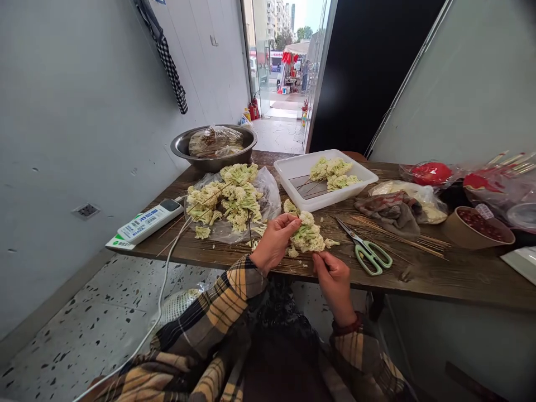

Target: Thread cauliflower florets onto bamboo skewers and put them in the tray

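My left hand (276,241) is closed round a cluster of cauliflower florets (307,234) just above the wooden table (439,273). My right hand (331,274) pinches the lower end of the cluster, where a thin skewer seems to run, though I cannot see it clearly. A pile of cauliflower florets (230,201) lies on a clear plastic bag to the left. A white tray (301,167) behind holds skewered cauliflower (333,170). Bamboo skewers (402,237) lie to the right.
Green-handled scissors (368,251) lie right of my hands. A metal bowl (213,148) stands at the back left, a power strip (144,223) at the left edge. A cloth (391,212), plastic bags and a brown bowl (477,226) crowd the right. A doorway opens beyond.
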`<act>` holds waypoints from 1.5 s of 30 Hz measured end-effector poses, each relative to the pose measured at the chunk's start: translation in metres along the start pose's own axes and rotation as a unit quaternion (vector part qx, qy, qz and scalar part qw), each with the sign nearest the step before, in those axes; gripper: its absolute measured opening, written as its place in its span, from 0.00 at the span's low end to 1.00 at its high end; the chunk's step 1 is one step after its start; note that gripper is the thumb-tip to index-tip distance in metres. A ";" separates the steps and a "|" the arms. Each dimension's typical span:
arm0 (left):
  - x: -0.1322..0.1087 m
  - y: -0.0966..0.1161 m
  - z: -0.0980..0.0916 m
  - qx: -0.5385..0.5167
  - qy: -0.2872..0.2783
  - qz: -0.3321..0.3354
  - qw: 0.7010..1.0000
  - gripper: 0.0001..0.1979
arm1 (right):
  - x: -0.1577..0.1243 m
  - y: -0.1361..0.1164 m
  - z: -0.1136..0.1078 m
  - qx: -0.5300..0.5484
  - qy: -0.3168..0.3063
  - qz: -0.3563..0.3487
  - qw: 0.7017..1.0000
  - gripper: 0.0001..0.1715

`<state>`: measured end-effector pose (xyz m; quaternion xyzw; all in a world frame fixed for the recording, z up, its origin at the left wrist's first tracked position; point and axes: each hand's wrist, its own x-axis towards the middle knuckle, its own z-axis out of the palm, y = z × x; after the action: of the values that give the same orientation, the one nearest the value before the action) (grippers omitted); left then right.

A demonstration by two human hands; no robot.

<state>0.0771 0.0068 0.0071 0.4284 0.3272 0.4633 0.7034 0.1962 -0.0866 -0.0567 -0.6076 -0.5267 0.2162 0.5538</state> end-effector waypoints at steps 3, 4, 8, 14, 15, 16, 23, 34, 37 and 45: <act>-0.001 -0.002 -0.002 -0.002 -0.002 -0.006 1.000 0.14 | -0.001 0.002 0.000 0.004 0.002 0.006 1.000 0.19; -0.002 -0.003 -0.003 -0.005 -0.004 -0.009 1.000 0.14 | -0.001 0.002 0.000 0.007 0.003 0.010 1.000 0.19; 0.000 -0.006 -0.003 -0.054 -0.002 -0.029 0.998 0.15 | 0.003 0.001 -0.002 0.030 -0.014 0.023 0.999 0.20; -0.006 0.001 0.001 -0.084 -0.033 -0.021 0.996 0.18 | 0.008 -0.002 -0.001 0.089 -0.024 0.062 0.994 0.21; -0.009 0.002 0.001 -0.083 -0.042 -0.020 0.995 0.18 | 0.008 -0.003 0.000 0.098 -0.023 0.067 0.993 0.20; -0.011 0.002 0.002 -0.082 -0.046 -0.018 0.995 0.18 | 0.009 -0.004 0.002 0.106 -0.022 0.070 0.992 0.20; -0.014 -0.005 0.008 -0.105 0.035 0.023 0.994 0.23 | 0.011 -0.007 0.020 0.138 -0.028 0.070 0.988 0.19; 0.001 -0.010 0.014 -0.140 0.121 0.056 0.981 0.24 | 0.010 0.000 0.028 0.182 -0.041 0.108 0.977 0.23; 0.003 -0.010 0.014 -0.152 0.134 0.065 0.977 0.22 | 0.012 -0.001 0.028 0.164 -0.050 0.096 0.980 0.23; 0.001 -0.009 0.021 -0.129 0.109 0.055 0.984 0.22 | 0.011 -0.005 0.026 0.117 -0.024 0.046 0.992 0.20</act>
<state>0.0986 0.0000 0.0080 0.2982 0.3151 0.5836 0.6864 0.1762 -0.0661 -0.0557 -0.5568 -0.4825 0.3163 0.5977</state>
